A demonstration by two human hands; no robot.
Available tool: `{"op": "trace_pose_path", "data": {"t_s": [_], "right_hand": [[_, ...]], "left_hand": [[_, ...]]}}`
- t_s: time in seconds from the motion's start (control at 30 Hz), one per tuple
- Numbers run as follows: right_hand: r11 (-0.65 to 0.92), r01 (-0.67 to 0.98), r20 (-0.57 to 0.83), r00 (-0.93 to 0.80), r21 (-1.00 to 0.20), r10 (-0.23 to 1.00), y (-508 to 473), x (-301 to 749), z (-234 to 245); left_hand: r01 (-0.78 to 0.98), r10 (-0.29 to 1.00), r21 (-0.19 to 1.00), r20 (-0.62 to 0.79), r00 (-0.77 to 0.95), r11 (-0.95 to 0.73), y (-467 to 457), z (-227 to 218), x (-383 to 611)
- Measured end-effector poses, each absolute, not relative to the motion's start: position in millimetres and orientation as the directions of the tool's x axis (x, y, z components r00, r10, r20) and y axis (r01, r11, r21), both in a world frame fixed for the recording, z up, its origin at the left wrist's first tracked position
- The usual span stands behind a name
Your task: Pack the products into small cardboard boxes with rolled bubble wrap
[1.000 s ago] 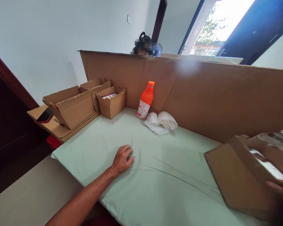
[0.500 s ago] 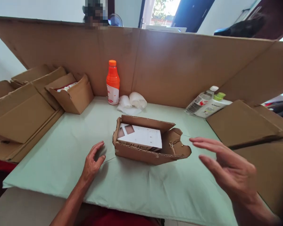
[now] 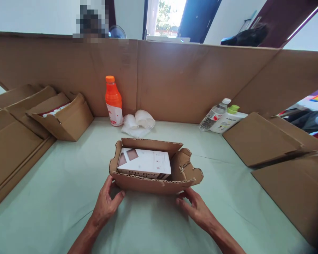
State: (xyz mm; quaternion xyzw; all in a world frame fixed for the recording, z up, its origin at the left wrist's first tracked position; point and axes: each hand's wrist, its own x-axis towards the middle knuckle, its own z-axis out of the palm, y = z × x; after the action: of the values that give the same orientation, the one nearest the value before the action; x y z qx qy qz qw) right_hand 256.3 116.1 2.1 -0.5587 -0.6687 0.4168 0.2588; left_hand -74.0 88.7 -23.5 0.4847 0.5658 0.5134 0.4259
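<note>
A small open cardboard box (image 3: 148, 186) rests on the cloth-covered table in front of me. Inside it lies a white printed carton (image 3: 145, 160), filling the left and middle part. My left hand (image 3: 108, 201) is at the box's lower left corner, fingers at the end wall and thumb near the front wall. At the lower right corner, my right hand (image 3: 194, 206) has its fingers partly hidden under the torn right flap and its thumb in front. The box lies between the two hands.
Behind stand an orange bottle (image 3: 113, 102) and rolls of white wrap (image 3: 144, 120). A clear water bottle (image 3: 213, 114) and a white bottle (image 3: 228, 121) lean at the right. Cardboard boxes (image 3: 63, 120) line the left, cardboard panels (image 3: 262, 137) the right. A tall cardboard wall (image 3: 175, 81) closes the back.
My right hand has come in from the right to the box's right end. My left hand has moved up against its left end. The view has shifted a little.
</note>
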Motion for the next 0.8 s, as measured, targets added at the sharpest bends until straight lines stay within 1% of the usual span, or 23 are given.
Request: {"op": "trace_pose_path", "data": {"t_s": [0.13,0.3,0.37,0.43,0.5,0.53,0.6,0.67,0.7,0.73,0.8], "right_hand": [[0.067,0.465,-0.114,-0.35,-0.883,0.93,147,230,5],[0.089,0.253,-0.038,-0.46,-0.963,0.887,203,172,-8],[0.099,0.228,-0.029,-0.497,-0.969,0.867,222,159,-13],[0.153,0.256,0.003,-0.504,-0.954,0.864,241,158,-15],[0.29,0.343,0.124,-0.432,-0.894,0.893,265,167,-11],[0.37,0.416,0.212,-0.379,-0.831,0.901,280,173,-7],[0.48,0.592,0.364,-0.313,-0.648,0.877,316,178,7],[0.512,0.716,0.412,-0.334,-0.474,0.848,357,173,24],[0.515,0.74,0.404,-0.352,-0.433,0.844,377,168,33],[0.513,0.746,0.391,-0.361,-0.424,0.847,396,162,41],[0.499,0.734,0.386,-0.34,-0.461,0.858,424,153,57]], "left_hand": [[0.068,0.955,0.997,-0.015,-0.295,0.037,110,-21,-91],[0.127,0.86,0.992,0.067,-0.505,-0.003,158,-13,-124],[0.15,0.819,0.989,0.088,-0.567,-0.002,169,-14,-131],[0.142,0.794,0.99,0.084,-0.602,0.002,174,-19,-134],[0.106,0.784,0.994,0.071,-0.616,-0.007,173,-26,-135],[0.086,0.784,0.996,0.064,-0.618,-0.013,173,-30,-135],[0.061,0.79,0.998,0.046,-0.611,-0.01,171,-37,-136],[0.049,0.797,0.999,0.028,-0.604,0.002,170,-43,-139],[0.045,0.798,0.999,0.02,-0.602,0.009,171,-46,-141],[0.043,0.797,0.999,0.014,-0.604,0.015,171,-48,-143],[0.041,0.791,0.999,0.007,-0.611,0.022,172,-52,-147]]}}
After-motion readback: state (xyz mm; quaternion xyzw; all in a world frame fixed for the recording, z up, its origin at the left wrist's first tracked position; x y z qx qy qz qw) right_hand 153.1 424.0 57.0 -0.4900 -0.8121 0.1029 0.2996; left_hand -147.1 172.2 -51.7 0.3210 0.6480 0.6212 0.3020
